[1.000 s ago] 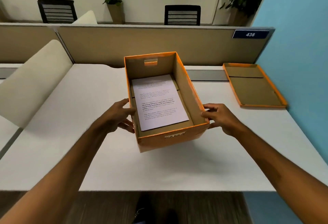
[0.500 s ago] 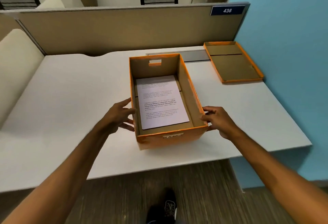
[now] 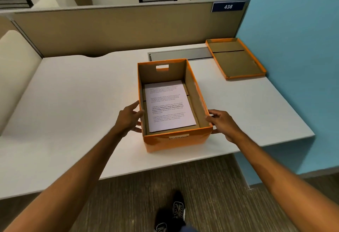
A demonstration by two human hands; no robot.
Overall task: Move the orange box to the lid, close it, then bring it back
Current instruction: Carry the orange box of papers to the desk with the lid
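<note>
The orange box (image 3: 176, 142) is open-topped, with a printed white sheet (image 3: 168, 105) lying flat on its cardboard floor. It sits near the desk's front edge, and I cannot tell whether it rests on the desk or hovers just above it. My left hand (image 3: 128, 119) presses against its left wall. My right hand (image 3: 223, 124) grips the right wall at the near corner. The orange lid (image 3: 236, 61) lies upside down at the desk's far right corner, well apart from the box.
The white desk (image 3: 73, 103) is bounded by a beige partition (image 3: 110, 29) behind, a cream side panel (image 3: 16, 66) at left and a blue wall (image 3: 293, 48) at right. A grey cable flap (image 3: 179, 54) lies behind the box. My shoe (image 3: 176, 211) shows on the floor below.
The view has pulled back, so the desk's front edge and the floor now show. The box, still between both hands, sits more level and closer to the desk's right end.
</note>
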